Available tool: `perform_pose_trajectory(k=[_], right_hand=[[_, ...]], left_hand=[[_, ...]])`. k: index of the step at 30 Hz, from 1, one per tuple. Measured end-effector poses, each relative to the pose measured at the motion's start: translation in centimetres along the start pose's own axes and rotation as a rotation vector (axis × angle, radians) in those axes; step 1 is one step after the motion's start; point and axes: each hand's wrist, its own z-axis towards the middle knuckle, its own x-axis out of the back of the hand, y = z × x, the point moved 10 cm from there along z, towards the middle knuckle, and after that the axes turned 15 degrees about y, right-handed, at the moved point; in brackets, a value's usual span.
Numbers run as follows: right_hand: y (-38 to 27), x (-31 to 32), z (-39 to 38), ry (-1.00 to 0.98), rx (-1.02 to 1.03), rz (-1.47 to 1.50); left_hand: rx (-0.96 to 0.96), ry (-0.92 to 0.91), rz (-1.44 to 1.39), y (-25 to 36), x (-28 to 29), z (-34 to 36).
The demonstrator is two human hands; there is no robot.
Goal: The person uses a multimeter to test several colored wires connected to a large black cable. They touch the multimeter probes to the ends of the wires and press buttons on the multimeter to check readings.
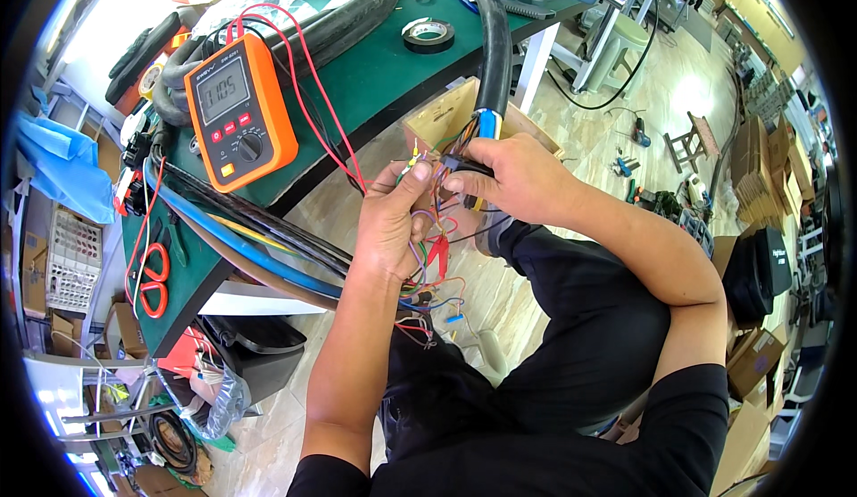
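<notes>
Between thumb and fingers, my left hand [393, 216] pinches a thin yellow-green wire [411, 163], its bare tip pointing up. Close beside it, my right hand [522, 171] is closed around the fanned-out wires at the end of a thick black cable [496, 41]. Several coloured wires [433, 251] hang below both hands, some with a red clip [437, 258] among them. Red and black test leads run from an orange insulation meter [286, 140] on the table to near my left hand. My right fingers partly hide the wire bundle.
The green table [357, 95] holds black tape [428, 36], coiled black cable [375, 6] and red-handled scissors [154, 292]. Thick blue and black cables [241, 242] cross its near edge. A wooden box [444, 115] stands beyond my hands. Stools [616, 55] and cartons [759, 171] stand right.
</notes>
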Motion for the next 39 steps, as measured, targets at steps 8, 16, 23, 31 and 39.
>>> perform_pose_trajectory(k=[8, 16, 23, 31, 39], right_hand=[[-0.4, 0.1, -0.1, 0.0, 0.0, 0.029], [-0.9, 0.1, -0.2, 0.019, 0.025, 0.044], [-0.8, 0.1, -0.2, 0.001, 0.028, 0.041], [-0.7, -0.2, -0.3, -0.015, 0.013, 0.084], [-0.9, -0.2, -0.4, -0.005, 0.012, 0.155]], left_hand=[[0.018, 0.018, 0.021, -0.2, 0.0, -0.1], [0.013, -0.013, 0.016, -0.1, -0.1, -0.1], [0.019, 0.019, 0.021, -0.1, 0.0, -0.1], [0.045, -0.02, -0.021, -0.8, 0.8, 0.5], [-0.109, 0.131, 0.103, 1.4, 1.2, -1.4]])
